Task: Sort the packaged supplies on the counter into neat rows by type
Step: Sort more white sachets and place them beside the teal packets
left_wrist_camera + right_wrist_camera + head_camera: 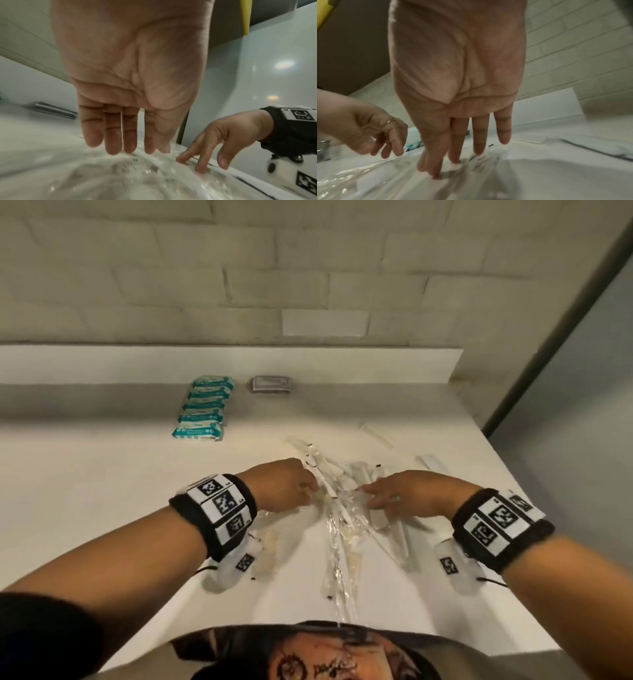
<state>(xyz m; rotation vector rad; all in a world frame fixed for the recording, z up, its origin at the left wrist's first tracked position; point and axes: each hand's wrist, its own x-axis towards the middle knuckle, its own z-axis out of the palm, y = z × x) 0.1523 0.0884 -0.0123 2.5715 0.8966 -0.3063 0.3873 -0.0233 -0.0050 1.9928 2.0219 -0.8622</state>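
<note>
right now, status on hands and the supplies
Both hands open: left hand and right hand fingertips on the clear-wrapped pile. Teal packets already rowed at back. Pile still tangled, unsorted.

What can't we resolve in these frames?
- Clear packets pile, head view: overlapping glossy wrappers; count and contents unreadable.
- Same pile, both wrist views: motion blur near the lens.
- Left hand, head view: its back hides the fingers; the wrist views disagree on any grip.
- Grey packet: too small for its label.
- Teal packs: print too small.
- Near counter edge: partly hidden by the person's shirt.
</note>
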